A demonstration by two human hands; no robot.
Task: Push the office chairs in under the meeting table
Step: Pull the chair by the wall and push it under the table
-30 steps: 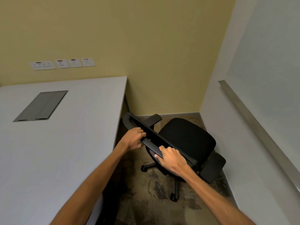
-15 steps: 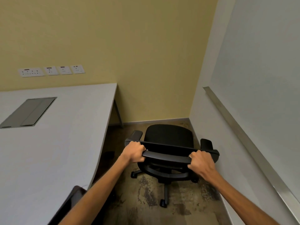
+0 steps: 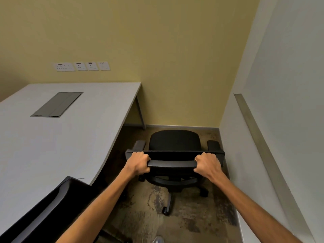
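Observation:
A black office chair (image 3: 174, 140) on castors stands in the gap between the meeting table (image 3: 57, 144) and the right wall, its seat facing the yellow back wall. My left hand (image 3: 138, 163) grips the left end of its backrest top, and my right hand (image 3: 206, 163) grips the right end. The chair sits fully outside the table, to the right of the curved table edge. A second black chair's backrest (image 3: 47, 213) shows at the lower left, against the table's near edge.
A grey cable hatch (image 3: 57, 104) is set into the tabletop. Wall sockets (image 3: 82, 66) line the yellow wall. A table leg (image 3: 140, 113) stands at the far corner. The white right wall carries a metal rail (image 3: 259, 142). Mottled brown carpet (image 3: 184, 221) covers the floor.
The chair has swung from angled toward the right wall to square with the back wall. My right hand slid to the backrest's right end. The view has pulled back, showing the second chair.

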